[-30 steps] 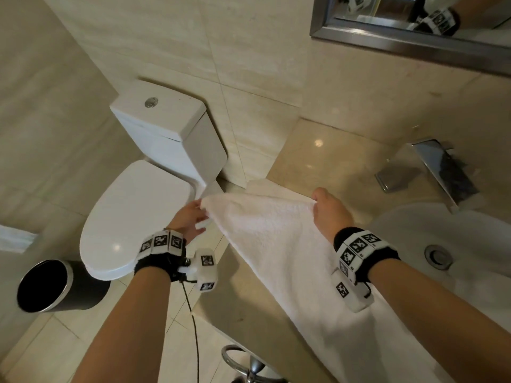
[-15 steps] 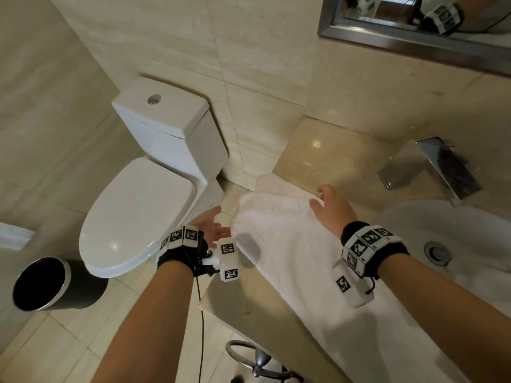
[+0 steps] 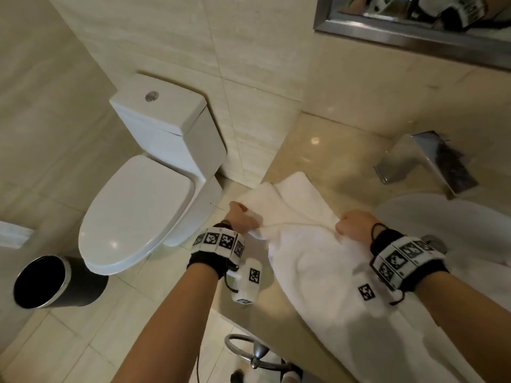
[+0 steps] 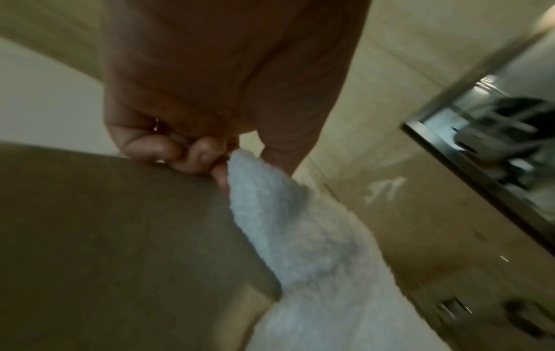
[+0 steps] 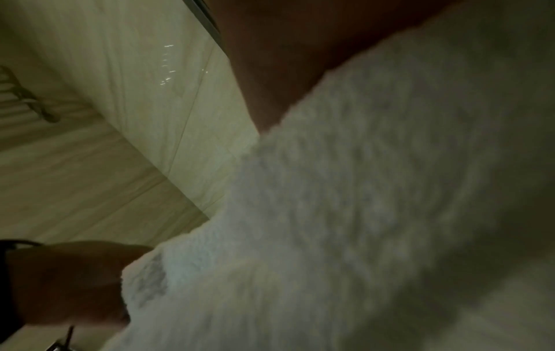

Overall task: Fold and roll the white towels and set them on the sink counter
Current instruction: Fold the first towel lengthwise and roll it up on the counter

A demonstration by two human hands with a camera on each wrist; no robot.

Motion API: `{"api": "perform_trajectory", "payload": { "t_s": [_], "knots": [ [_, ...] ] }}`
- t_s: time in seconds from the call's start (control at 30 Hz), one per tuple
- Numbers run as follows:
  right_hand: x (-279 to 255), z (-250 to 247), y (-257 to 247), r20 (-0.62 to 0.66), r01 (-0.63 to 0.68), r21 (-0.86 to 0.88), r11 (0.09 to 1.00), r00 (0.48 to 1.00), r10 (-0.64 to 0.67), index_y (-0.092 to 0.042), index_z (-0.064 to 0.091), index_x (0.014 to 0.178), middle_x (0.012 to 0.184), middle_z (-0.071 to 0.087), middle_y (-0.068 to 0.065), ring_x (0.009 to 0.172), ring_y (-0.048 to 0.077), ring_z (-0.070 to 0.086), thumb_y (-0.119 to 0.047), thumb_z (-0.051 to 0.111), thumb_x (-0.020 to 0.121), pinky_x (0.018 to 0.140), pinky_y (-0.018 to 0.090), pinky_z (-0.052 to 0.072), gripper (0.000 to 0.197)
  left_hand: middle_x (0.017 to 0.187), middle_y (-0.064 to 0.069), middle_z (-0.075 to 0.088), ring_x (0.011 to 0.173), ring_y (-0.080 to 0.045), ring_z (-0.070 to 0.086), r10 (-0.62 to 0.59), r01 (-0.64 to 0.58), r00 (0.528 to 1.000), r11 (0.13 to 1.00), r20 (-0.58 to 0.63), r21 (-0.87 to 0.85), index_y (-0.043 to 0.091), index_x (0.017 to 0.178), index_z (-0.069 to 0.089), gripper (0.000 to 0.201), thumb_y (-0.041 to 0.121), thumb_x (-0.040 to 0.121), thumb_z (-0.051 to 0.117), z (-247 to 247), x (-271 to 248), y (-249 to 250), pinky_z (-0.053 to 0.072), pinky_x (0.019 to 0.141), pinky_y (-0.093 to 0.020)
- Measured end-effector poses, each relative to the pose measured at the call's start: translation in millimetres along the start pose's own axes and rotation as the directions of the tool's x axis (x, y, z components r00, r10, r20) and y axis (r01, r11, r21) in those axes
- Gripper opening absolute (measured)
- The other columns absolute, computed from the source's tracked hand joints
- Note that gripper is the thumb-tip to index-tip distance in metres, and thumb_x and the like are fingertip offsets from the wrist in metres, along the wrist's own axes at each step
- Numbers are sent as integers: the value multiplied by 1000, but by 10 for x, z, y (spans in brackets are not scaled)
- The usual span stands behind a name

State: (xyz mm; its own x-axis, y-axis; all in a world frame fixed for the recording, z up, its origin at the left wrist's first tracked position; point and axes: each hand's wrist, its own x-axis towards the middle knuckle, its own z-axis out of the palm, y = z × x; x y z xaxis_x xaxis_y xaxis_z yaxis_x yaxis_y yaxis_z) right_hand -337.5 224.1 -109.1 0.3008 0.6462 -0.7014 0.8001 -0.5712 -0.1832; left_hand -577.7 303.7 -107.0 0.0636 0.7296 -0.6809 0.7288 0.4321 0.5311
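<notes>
Both hands now drawn back toward body: left hand (image 3: 243, 219) and right hand (image 3: 355, 226) pinch towel (image 3: 326, 269) fold edge; towel's long axis runs from faucet (image 3: 425, 161) side toward body.

White towel (image 3: 326, 272) hides the right-hand fingers (wrist view blurred).

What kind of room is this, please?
A bathroom, quite plainly. A white toilet stands by the tiled wall, a sink basin with a metal faucet sits in the counter, and a framed mirror hangs above.
</notes>
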Motion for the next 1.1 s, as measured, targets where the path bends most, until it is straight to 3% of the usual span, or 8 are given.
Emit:
{"api": "perform_trajectory", "payload": {
  "t_s": [0.13,0.4,0.67,0.77,0.83,0.93,1.03,1.1],
  "knots": [
    [-101,-3,218,58,-44,-76,996,997,48,-8,54,101,108,55,12,97,24,52,-20,48,90,79,25,37,18,115,-15,49,104,-29,51,0,-8,998,992,67,125,6,126,28,52,5,84,59,185,-86,77,40,80,-29],
    [177,-372,-314,-348,253,212,944,922,-169,-6,47,126,129,50,15,117,31,49,-19,52,88,98,35,40,40,138,-16,41,118,-32,50,58,-89,968,989,-245,-115,16,138,28,52,17,91,50,178,19,191,42,91,-33],
    [648,-499,-503,-227,424,8,906,883,-411,-25,36,141,125,51,3,115,26,50,-23,55,90,99,32,40,55,127,-17,54,119,-32,50,24,-71,958,986,-286,-153,14,142,30,60,12,88,56,28,444,260,38,100,-35],
    [792,-590,-555,-223,458,35,888,870,-440,-18,58,121,82,52,-10,91,20,55,-21,58,85,78,27,42,36,85,-10,58,93,-27,52,-35,-17,966,980,-257,-196,7,93,59,13,18,88,53,-12,625,307,40,77,-32],
    [892,-648,-550,-306,456,132,880,863,-401,-15,62,108,88,54,-4,89,21,56,-17,57,83,78,27,43,26,67,-5,47,77,-22,46,-43,-57,961,937,-274,-346,13,67,50,20,18,87,53,-2,709,329,36,64,-29],
    [1016,-737,-491,-402,411,174,895,859,-316,-16,52,94,97,48,6,91,24,50,-15,54,82,80,29,42,12,68,0,52,66,-18,49,19,-201,931,858,-364,-472,11,86,60,7,13,87,53,28,772,415,41,63,-27],
    [1091,-792,-439,-358,455,236,859,862,-358,-19,52,114,115,43,8,109,27,47,-16,60,80,99,40,42,35,68,3,55,62,-11,49,86,-291,899,850,-428,-440,10,96,60,14,11,87,50,105,812,508,40,58,-20],
    [1094,-809,-455,-408,554,220,803,800,-440,-18,59,110,109,43,2,109,24,46,-12,64,80,101,39,40,31,76,0,59,67,-16,53,53,-277,900,836,-433,-473,10,103,58,19,14,87,49,171,866,508,42,58,-22]
  ]
}}
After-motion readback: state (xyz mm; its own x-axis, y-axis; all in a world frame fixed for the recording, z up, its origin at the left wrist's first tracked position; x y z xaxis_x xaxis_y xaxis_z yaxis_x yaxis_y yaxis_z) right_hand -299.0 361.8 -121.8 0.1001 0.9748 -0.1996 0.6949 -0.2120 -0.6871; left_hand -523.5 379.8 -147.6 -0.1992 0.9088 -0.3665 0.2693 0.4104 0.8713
